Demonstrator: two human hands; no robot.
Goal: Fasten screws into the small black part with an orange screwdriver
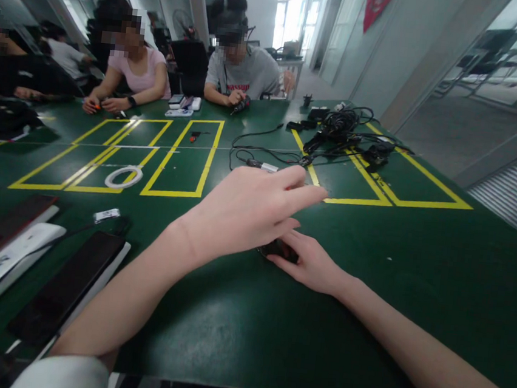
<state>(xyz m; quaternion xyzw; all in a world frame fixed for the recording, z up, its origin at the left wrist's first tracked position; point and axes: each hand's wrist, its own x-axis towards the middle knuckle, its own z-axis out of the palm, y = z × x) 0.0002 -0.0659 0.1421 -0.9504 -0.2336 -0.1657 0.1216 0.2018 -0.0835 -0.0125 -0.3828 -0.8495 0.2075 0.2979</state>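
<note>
My left hand (247,211) hangs over the middle of the green table (416,270), fingers stretched forward and to the right, holding nothing I can see. Its fingertips are close to a black cable with a silver plug (263,166). Just below it my right hand (318,268) lies on the table, its fingers on a small dark object (277,250). The left hand covers most of that object and the right fingertips.
Yellow tape rectangles (184,156) mark the table. A white ring (123,177) lies in one. A tangle of black cables and chargers (342,132) sits far right. Phones and white devices (62,285) lie near left. Several people sit along the far and left edges.
</note>
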